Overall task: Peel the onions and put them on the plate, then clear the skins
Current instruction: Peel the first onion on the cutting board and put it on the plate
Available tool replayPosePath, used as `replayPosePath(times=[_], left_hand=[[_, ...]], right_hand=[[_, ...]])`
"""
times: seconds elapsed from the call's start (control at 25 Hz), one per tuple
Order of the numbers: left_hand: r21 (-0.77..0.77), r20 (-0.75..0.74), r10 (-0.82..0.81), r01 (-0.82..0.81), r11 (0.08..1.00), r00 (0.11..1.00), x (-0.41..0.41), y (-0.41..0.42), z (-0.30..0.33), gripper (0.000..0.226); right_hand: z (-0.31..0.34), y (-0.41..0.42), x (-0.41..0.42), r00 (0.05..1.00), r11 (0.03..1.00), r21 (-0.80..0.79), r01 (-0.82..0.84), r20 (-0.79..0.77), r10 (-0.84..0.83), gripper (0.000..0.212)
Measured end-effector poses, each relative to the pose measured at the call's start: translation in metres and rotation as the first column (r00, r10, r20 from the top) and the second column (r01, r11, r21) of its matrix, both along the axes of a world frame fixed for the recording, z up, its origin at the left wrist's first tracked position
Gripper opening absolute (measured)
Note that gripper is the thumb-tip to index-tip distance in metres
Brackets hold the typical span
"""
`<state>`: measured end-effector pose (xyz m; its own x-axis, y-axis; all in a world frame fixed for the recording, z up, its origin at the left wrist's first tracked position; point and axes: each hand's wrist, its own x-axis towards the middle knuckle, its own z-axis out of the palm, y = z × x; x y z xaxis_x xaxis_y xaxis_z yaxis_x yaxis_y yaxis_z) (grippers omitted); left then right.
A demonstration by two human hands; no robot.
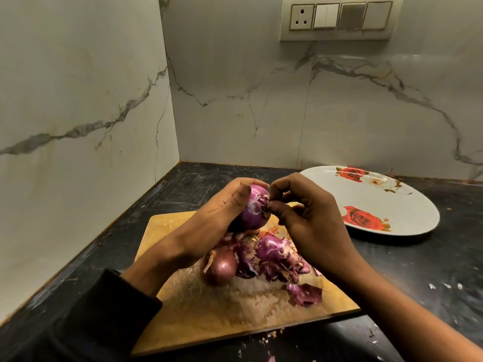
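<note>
Left hand (222, 205) cupped round a purple onion (254, 212), grip curled firm, held up above the cutting board (209, 309). Right hand (311, 220) in at the onion's tip, thumb and forefinger pinching a scrap of skin there. Peeling step, clearly, and looking nearly bare on the held one. Below on the board: a brown unpeeled onion (222, 267), another purplish one (271, 248) half buried in loose skins (304, 293). Rose-patterned plate (407, 205) off to the right on the dark surface (418, 270), nothing on it yet. Next, likely: tug that last shred free, then carry the onion across to the plate.
</note>
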<state>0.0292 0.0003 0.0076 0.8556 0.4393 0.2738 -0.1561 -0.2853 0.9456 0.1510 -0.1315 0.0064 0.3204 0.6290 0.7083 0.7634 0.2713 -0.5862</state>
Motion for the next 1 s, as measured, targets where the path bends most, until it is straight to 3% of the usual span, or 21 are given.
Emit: replayPosePath(times=[0.08, 0.28, 0.44, 0.68, 0.88, 1.0], left_hand=[[0.020, -0.028, -0.028, 0.029, 0.999, 0.999, -0.001, 0.000, 0.002, 0.035], [-0.187, -0.014, -0.179, 0.173, 0.967, 0.984, -0.013, -0.001, 0.002, 0.046], [-0.391, 0.050, -0.197, 0.201, 0.898, 0.979, -0.010, 0.002, 0.004, 0.056], [-0.418, 0.083, -0.066, 0.095, 0.903, 0.994, -0.008, 0.009, 0.001, 0.061], [-0.408, 0.106, 0.027, 0.019, 0.913, 0.994, -0.005, 0.010, 0.000, 0.054], [-0.381, 0.093, 0.044, -0.005, 0.925, 0.995, -0.005, 0.011, 0.000, 0.047]], right_hand=[[-0.001, 0.002, 0.000, 0.999, 1.000, -0.003, -0.010, 0.039, 0.010, 0.026], [-0.003, 0.007, -0.006, 0.999, 0.998, 0.065, -0.025, 0.048, 0.022, 0.039], [-0.003, 0.008, -0.006, 0.996, 0.992, 0.104, -0.070, -0.055, 0.076, 0.038], [-0.003, 0.005, -0.004, 0.948, 0.992, 0.123, -0.005, -0.315, 0.044, 0.025], [-0.008, 0.003, -0.001, 0.986, 0.988, -0.066, 0.136, -0.085, -0.142, 0.033], [-0.007, 0.003, -0.004, 0.988, 0.992, -0.035, 0.117, -0.096, -0.120, 0.022]])
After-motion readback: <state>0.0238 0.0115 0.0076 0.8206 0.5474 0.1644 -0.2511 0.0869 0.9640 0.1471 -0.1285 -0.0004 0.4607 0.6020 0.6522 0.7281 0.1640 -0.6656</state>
